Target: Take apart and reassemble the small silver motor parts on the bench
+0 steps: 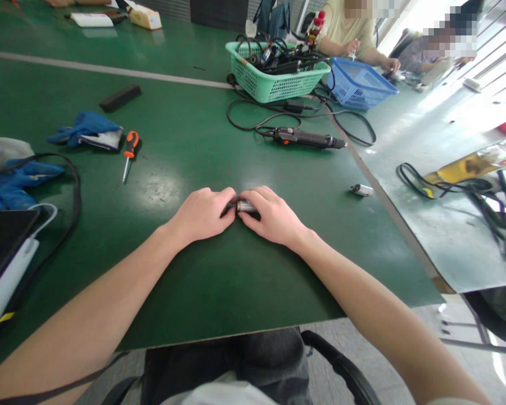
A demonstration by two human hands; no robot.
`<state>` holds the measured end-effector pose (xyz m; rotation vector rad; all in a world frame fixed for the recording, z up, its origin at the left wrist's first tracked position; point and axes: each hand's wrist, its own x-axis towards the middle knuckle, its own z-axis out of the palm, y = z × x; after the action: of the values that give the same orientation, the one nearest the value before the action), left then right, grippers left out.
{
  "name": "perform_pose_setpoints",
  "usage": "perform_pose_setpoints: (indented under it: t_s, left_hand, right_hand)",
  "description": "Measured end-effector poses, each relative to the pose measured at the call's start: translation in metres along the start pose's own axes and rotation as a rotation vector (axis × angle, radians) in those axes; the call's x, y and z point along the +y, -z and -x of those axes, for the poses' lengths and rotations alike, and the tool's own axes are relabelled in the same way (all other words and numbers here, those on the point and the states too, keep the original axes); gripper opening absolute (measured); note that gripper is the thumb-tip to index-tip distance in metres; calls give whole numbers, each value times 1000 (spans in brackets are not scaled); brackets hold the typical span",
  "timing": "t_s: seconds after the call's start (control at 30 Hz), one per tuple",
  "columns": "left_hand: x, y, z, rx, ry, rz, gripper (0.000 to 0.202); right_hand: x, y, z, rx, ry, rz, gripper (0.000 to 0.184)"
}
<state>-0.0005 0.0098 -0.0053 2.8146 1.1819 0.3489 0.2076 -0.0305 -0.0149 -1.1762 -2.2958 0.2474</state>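
Observation:
Both hands rest on the green table [185,140], meeting at its middle. My left hand [204,214] and my right hand [272,216] have their fingers curled round a small silver and dark cylindrical part [245,206] held between them. Only a short stretch of the part shows between the fingertips. A similar small silver piece [361,190] lies on the table to the right, apart from my hands.
An orange-handled screwdriver [129,152] and blue cloths [86,128] lie left. A black electric screwdriver [306,138] with cable lies behind, before a green basket [274,79] and a blue basket [356,84]. Two people sit at the far right. A white charger [6,281] lies near left.

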Motion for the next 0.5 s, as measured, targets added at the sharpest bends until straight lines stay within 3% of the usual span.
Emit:
perform_pose_setpoints:
  t_s: [0.5]
  left_hand:
    - [1,2,0,-18,11,23,19]
  right_hand:
    - [0,0,0,-3,-7,-12,25]
